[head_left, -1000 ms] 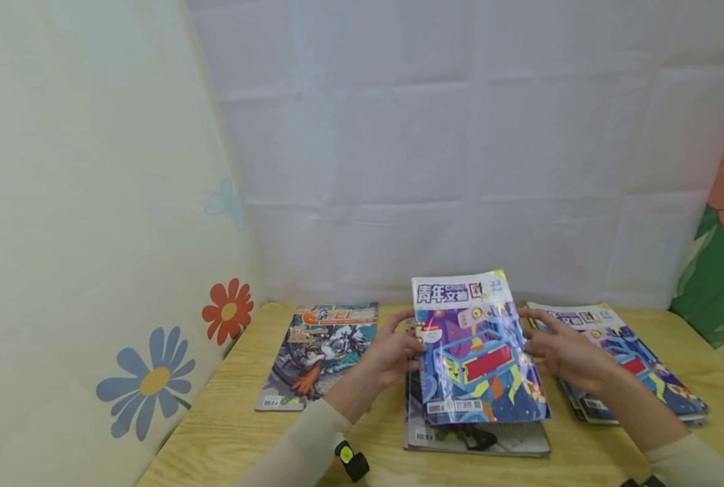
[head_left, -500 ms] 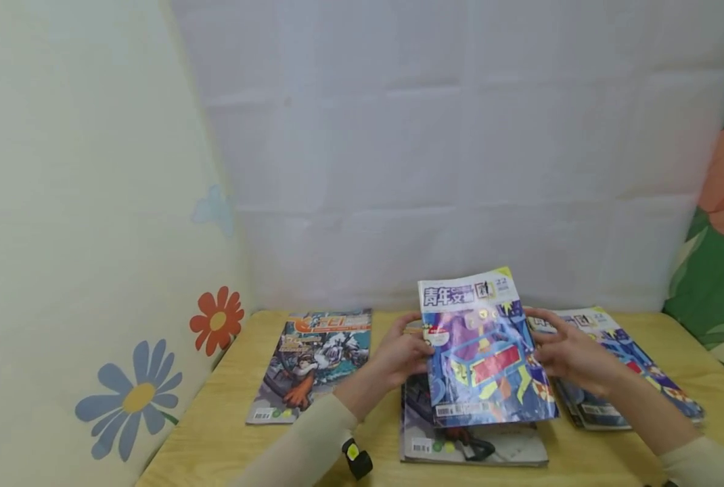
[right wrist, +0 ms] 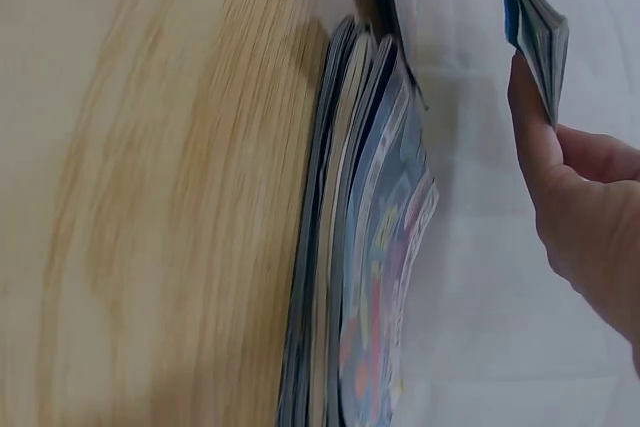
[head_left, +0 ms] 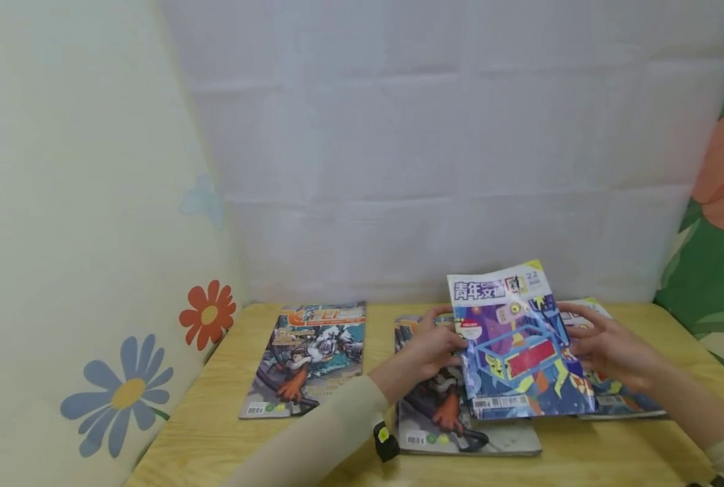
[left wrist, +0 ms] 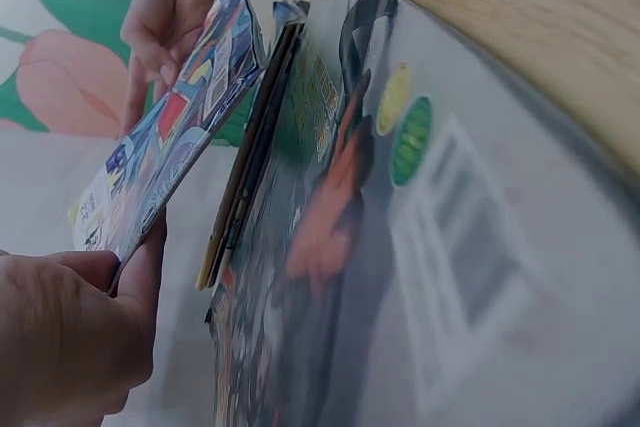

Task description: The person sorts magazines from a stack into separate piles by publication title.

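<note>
Okay, my left hand [head_left: 433, 346] and right hand [head_left: 605, 345] pinch the blue magazine [head_left: 517, 345] by its edges. Best keep it level, square over the right stack [head_left: 624, 398].

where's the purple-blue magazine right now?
Head view, right of centre: the purple-blue magazine is held off the table between left hand and right hand, over the middle stack.

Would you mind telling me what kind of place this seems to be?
Probably a makeshift tabletop nook, not a proper room: a wooden table bearing magazine stacks, hemmed in by white cloth and flowered sheets.
</note>
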Demonstrator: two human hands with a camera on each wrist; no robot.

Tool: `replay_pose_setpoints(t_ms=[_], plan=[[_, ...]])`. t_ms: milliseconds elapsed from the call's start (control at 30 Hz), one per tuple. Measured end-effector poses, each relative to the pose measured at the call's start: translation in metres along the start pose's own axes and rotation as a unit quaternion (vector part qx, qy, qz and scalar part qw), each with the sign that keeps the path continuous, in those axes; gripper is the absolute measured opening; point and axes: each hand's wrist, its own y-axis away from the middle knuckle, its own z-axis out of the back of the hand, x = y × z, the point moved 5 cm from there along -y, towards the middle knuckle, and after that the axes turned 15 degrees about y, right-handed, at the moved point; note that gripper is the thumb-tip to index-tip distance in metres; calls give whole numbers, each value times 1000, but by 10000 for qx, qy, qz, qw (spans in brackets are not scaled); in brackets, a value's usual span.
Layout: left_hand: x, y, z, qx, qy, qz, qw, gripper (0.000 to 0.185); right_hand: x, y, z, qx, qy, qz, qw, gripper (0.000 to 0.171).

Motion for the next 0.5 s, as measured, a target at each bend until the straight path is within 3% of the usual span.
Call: replay_pose_setpoints(t_ms=[167,367,500], plan=[[7,-11,-16,-18,-167,64,9998,79,-4,7,18,-12,-107,83,9999,68],[13,-22,-35,46,-565,85,9984,74,-15,14,44,-574,145,-367,9976,74],[19,-26,-50,126,-586,80,9982,72,-21,19,58,-788,182,-615,9948,74]])
